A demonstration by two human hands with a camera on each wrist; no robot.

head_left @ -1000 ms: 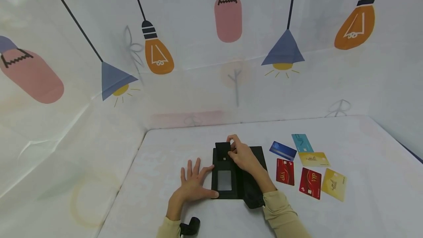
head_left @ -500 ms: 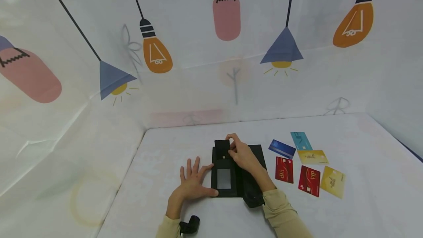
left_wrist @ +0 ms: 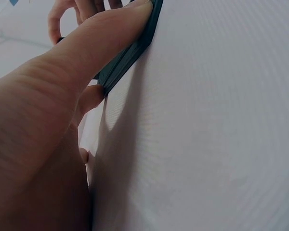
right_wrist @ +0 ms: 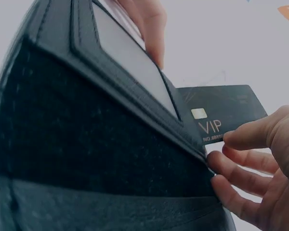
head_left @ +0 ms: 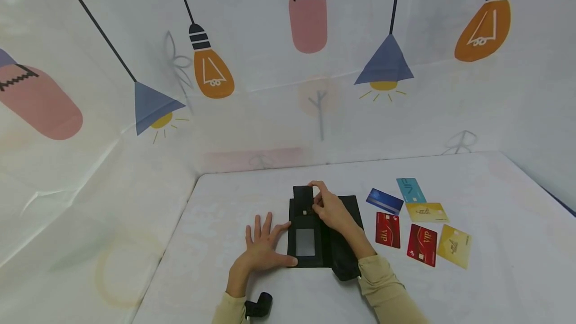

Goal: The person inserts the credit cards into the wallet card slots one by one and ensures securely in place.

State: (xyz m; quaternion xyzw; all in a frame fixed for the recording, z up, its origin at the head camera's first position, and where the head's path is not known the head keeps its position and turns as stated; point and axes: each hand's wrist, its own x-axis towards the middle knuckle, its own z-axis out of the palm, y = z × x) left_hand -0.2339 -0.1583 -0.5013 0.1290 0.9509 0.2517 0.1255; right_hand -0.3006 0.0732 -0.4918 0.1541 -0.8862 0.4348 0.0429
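Observation:
A black wallet (head_left: 324,259) lies spread out on the white table, with a clear window on its left panel. From the top of that panel a black VIP card (head_left: 303,199) sticks out. My right hand (head_left: 332,209) pinches the card at its right side; the right wrist view shows the thumb against the card (right_wrist: 231,110) beside the gold "VIP" lettering. My left hand (head_left: 263,254) has its fingers spread, with the thumb and index finger pressing at the wallet's left edge. In the left wrist view the thumb (left_wrist: 111,33) lies along the wallet's rim (left_wrist: 130,60).
Right of the wallet lie several loose cards: a blue card (head_left: 385,201), a teal card (head_left: 411,190), two red cards, one a red card (head_left: 388,230) nearest the wallet, and two yellow cards, one a yellow card (head_left: 454,246) farthest right. A printed sheet rises behind the table (head_left: 216,204).
The black card has slid a little farther out of the wallet's top, away from the body, with the right hand on it. The left hand stays at the wallet's edge.

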